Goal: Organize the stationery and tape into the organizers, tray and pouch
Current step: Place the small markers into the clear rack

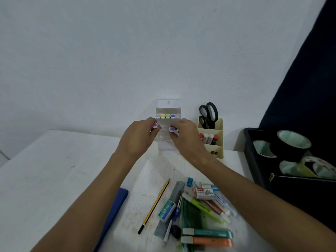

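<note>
A clear tiered organizer (168, 106) stands against the wall, with several pastel-capped markers (165, 116) in its top tier. My left hand (138, 137) pinches a pink-capped marker (155, 125) at the organizer's left side. My right hand (187, 137) grips a purple-capped marker (171, 129) in front of a lower tier. Near me lies a pile of stationery: a yellow-black pencil (156, 202), a staples box (167, 210), highlighters (207, 240), erasers and pens. Part of the organizer is hidden behind my hands.
A cream desk organizer (219, 124) at the right holds black scissors (209, 113) and glue sticks. A black tray (254, 160) at far right holds tape rolls (292, 142). A blue pouch (112, 211) lies by my left forearm. The white table (45, 179) meets the wall.
</note>
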A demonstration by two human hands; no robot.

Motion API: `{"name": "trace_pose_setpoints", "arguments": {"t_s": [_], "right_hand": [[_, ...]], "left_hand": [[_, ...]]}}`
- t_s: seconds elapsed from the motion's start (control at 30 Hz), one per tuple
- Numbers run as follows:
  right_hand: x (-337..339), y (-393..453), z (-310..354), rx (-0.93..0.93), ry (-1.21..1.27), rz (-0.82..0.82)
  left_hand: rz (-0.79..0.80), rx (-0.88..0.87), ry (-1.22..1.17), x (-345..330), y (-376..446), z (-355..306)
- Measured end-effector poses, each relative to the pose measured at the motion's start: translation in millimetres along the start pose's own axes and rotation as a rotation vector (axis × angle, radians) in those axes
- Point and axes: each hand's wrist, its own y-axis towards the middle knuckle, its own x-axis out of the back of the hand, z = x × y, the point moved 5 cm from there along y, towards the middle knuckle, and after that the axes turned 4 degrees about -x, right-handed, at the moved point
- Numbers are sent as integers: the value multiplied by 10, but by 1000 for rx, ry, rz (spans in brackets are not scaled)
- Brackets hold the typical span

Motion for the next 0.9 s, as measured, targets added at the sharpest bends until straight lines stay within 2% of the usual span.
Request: {"name": "trace_pose_setpoints", "arguments": {"t_s": [0.2,0.33,0.9], "right_hand": [[-259,134,-32,13,-59,53],[-402,187,-81,-42,-34,84],[-654,255,-257,-72,-142,94]], "left_hand": [[99,14,114,-182,131,76],[108,28,78,-268,194,115],[110,107,24,-632,321,263]]}}
